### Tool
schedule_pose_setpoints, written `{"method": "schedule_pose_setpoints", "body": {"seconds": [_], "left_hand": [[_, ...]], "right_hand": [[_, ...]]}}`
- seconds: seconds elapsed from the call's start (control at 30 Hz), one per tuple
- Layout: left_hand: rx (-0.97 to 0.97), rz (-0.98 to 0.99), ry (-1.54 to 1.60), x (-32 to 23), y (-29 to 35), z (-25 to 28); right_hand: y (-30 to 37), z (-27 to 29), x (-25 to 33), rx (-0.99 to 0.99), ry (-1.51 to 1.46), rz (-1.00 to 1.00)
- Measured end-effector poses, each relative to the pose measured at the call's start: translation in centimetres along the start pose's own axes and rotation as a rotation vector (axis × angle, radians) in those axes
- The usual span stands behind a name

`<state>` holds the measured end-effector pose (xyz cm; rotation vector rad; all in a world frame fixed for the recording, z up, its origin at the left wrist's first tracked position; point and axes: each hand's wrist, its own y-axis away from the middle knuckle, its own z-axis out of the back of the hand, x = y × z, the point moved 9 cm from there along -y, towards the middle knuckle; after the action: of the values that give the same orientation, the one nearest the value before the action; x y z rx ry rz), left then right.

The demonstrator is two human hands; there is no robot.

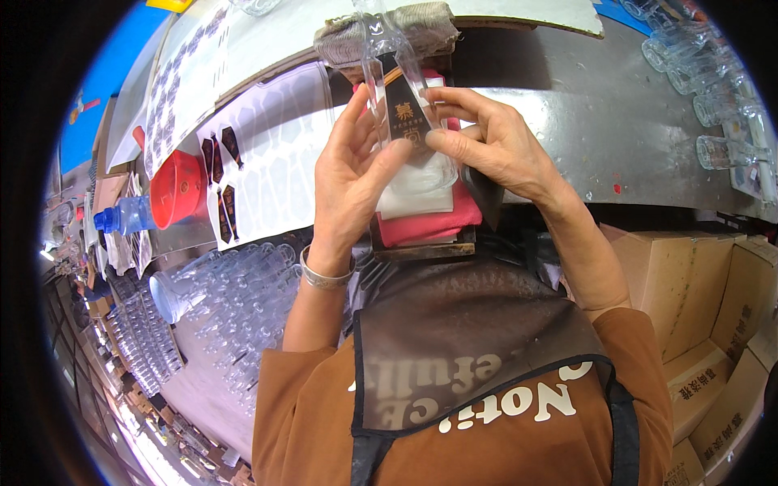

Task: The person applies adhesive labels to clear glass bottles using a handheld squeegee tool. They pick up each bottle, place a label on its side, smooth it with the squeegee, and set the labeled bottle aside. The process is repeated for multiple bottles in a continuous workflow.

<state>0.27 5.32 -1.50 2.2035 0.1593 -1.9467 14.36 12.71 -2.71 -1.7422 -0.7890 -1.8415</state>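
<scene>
A clear glass bottle (444,172) lies with its neck away from me on a padded stand. On its upper face sits a dark tapered label (399,89) with gold markings. My left hand (350,174) holds the bottle's left side, its thumb on the label's lower part. From the right, my right hand (496,146) grips the bottle, thumb and fingertips at the label's edge. A dark flat piece (484,197) shows under my right hand; whether I hold it is hidden. Below the bottle are a white cloth (413,204) and a pink cloth (433,223).
A rolled grey cloth (433,28) supports the bottle's neck. To the left lie a backing sheet (279,154) with several dark labels, a red container (175,188) and many clear bottles (243,316). More glass bottles (721,151) lie far right, above cardboard boxes (673,283).
</scene>
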Motion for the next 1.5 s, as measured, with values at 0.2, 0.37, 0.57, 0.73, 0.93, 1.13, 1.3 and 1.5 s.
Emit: {"method": "schedule_pose_setpoints", "body": {"seconds": [0.2,0.37,0.57,0.73,0.93,1.13,1.3,1.5], "left_hand": [[-0.034,-0.009,-0.019,0.1,0.0,0.2],[-0.061,-0.005,-0.049,0.3,0.0,0.5],[-0.053,-0.010,-0.059,0.0,-0.1,0.0],[-0.094,-0.066,-0.089,-0.2,0.3,0.3],[-0.105,-0.071,-0.168,0.0,0.2,0.5],[-0.141,-0.113,0.100,-0.5,0.8,1.5],[-0.198,0.008,-0.005,-0.9,-1.9,4.6],[-0.113,0.241,-0.549,-0.8,-7.5,2.7]], "right_hand": [[-1.2,4.2,-3.3,-0.170,-0.274,-0.052],[-2.2,5.5,-0.3,-0.206,-0.345,0.053],[-5.5,3.4,11.1,-0.260,0.514,0.618],[-6.5,0.3,13.0,0.018,0.703,0.683],[-6.5,-0.8,13.4,0.107,0.813,0.607],[-1.2,-1.6,13.2,0.034,0.717,0.932],[-0.8,-0.2,11.6,-0.001,0.507,0.695],[-4.2,6.5,9.3,-0.433,0.140,0.467]]}}
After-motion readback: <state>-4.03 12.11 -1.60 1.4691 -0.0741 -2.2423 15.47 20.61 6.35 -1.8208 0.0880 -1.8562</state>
